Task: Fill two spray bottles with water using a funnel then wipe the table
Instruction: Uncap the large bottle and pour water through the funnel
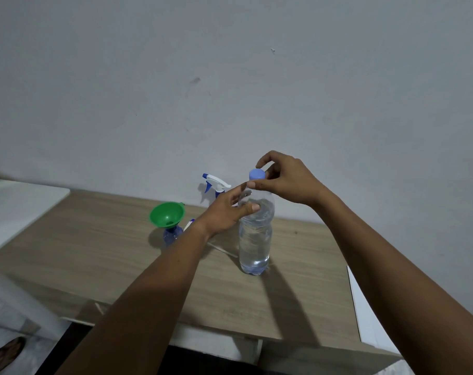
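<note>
Unscrewing, by the look of it, with 2 fills and the wipe not yet done. Could slosh over the neck on opening if squeezed hard at the shoulder: clear plastic water bottle (255,239), tall, thin-walled and well filled, upright on the wooden tabletop (94,239), topped by a round blue cap (257,174). Could also topple if twisted without a firm brace.

Later risk at the green plastic funnel (167,214), seated in the neck of the small blue-tinted spray bottle (172,234) to the left and apart from the water bottle: top-heavy, easily knocked by a passing forearm, easily overrun by a fast pour. 1 white-and-blue trigger head (215,182) just behind the left hand (224,209).

Right hand (284,180): thumb and forefinger curled in around the cap, pinching it. Left hand: fingers fairly straight and spread, thumb lying on the front of the bottle's shoulder, forefinger passing behind; no tight clamp visible.
</note>
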Tool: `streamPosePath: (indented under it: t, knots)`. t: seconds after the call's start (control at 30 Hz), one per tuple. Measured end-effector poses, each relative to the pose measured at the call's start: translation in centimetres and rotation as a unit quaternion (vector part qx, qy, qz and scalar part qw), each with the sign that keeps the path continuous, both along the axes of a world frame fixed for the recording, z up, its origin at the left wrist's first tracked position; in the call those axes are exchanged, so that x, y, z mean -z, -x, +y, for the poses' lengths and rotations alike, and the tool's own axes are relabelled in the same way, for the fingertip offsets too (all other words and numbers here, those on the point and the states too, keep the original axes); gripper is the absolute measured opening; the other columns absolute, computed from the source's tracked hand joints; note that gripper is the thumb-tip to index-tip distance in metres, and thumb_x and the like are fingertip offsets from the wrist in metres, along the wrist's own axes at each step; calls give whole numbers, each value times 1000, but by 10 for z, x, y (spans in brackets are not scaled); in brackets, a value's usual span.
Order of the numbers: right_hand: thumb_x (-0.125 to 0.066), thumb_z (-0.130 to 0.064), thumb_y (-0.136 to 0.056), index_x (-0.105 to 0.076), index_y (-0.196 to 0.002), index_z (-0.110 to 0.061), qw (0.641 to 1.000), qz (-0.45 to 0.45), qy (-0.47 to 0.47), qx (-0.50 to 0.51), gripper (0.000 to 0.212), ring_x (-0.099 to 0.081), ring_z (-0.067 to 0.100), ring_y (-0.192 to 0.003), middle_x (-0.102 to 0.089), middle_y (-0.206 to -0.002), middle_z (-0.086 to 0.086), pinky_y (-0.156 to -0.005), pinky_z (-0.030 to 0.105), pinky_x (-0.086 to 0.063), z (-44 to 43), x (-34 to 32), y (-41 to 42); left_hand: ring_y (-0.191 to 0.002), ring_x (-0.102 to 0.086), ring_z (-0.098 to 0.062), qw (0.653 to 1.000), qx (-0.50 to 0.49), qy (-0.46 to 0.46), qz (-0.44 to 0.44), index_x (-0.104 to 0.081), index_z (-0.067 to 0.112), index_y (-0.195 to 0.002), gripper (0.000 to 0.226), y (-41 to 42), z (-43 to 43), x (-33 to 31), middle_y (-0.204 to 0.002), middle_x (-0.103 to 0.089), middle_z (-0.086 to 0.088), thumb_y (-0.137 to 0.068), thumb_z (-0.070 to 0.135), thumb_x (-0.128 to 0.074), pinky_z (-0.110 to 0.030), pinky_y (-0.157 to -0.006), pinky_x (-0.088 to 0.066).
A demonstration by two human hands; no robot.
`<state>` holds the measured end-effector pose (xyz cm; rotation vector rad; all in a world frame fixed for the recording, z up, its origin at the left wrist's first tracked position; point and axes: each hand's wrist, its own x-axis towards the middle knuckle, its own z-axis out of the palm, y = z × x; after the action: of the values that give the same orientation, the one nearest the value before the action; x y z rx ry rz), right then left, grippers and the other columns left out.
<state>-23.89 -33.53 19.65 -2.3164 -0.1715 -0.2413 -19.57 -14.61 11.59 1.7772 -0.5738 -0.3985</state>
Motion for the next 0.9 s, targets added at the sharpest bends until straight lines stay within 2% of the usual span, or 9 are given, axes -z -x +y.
streamPosePath:
  t: [0.07,0.13,0.3,0.37,0.43,0.53,0.63,0.77,0.9]
  knots:
    - [-87,-45,-75,-62,-99,-22,1000,-4,-6,17,41,-63,3,-66,-73,-78,-5,-55,7,-40,3,1,-2,-136,-47,-5,1000,0,-5,-5,-48,41,-142,63,0,1,0,-144,-55,9,-85,38,-76,-38,-116,-38]
    - [-86,-43,-77,-64,-95,-21,1000,-7,1,19,36,-62,3,-67,-72,-79,-4,-57,10,-41,6,2,-3,-134,-49,-5,1000,2,-6,-8,-48,39,-142,62,0,3,-1,-141,-58,11,-86,36,-75,-38,-116,-39]
    - [-72,-30,-93,-70,-106,-23,999,11,13,-46,15,-56,-2,-58,-67,-73,-12,-67,21,-40,5,0,-1,-138,-43,-4,1000,0,7,12,-40,34,-150,69,3,6,-3,-148,-51,2,-89,29,-74,-37,-116,-39]
    - [-66,-26,-98,-70,-115,-21,997,22,15,-66,18,-59,-3,-65,-65,-77,-16,-70,22,-45,2,-4,0,-138,-46,-7,1000,2,-1,7,-43,35,-148,70,5,7,-4,-145,-55,4,-86,34,-75,-42,-116,-39]
    - [-59,-26,-102,-66,-121,-20,996,49,-19,-76,21,-66,4,-83,-70,-91,-6,-77,30,-58,-2,-7,0,-137,-47,-9,1000,7,-4,5,-45,37,-146,71,4,7,-4,-143,-57,6,-82,40,-77,-44,-116,-39]
    - [-55,-30,-104,-60,-125,-22,991,74,-93,-67,23,-71,15,-100,-74,-100,3,-86,37,-61,-8,-4,3,-138,-45,-5,1000,4,1,7,-43,36,-148,70,5,5,-4,-144,-55,6,-85,35,-76,-43,-116,-39]
    - [-57,-25,-104,-59,-126,-18,976,57,-206,-30,23,-73,20,-103,-75,-108,10,-89,37,-61,-11,11,8,-137,-45,-2,1000,-6,10,5,-43,33,-148,68,6,3,-3,-143,-55,8,-89,29,-74,-42,-116,-39]
    - [-65,-17,-99,-65,-120,-15,930,-5,-357,88,21,-75,26,-94,-69,-112,10,-83,37,-63,-14,56,22,-134,-49,-6,1000,-3,5,8,-46,33,-146,65,4,-1,1,-139,-59,12,-88,33,-74,-44,-115,-40]
    - [-75,-23,-90,-73,-113,-19,932,-6,-288,220,23,-73,23,-87,-73,-101,-2,-76,39,-62,-15,119,33,-136,-45,-4,1000,-26,15,9,-38,29,-151,66,6,-6,-1,-137,-53,12,-93,26,-69,-33,-108,-45]
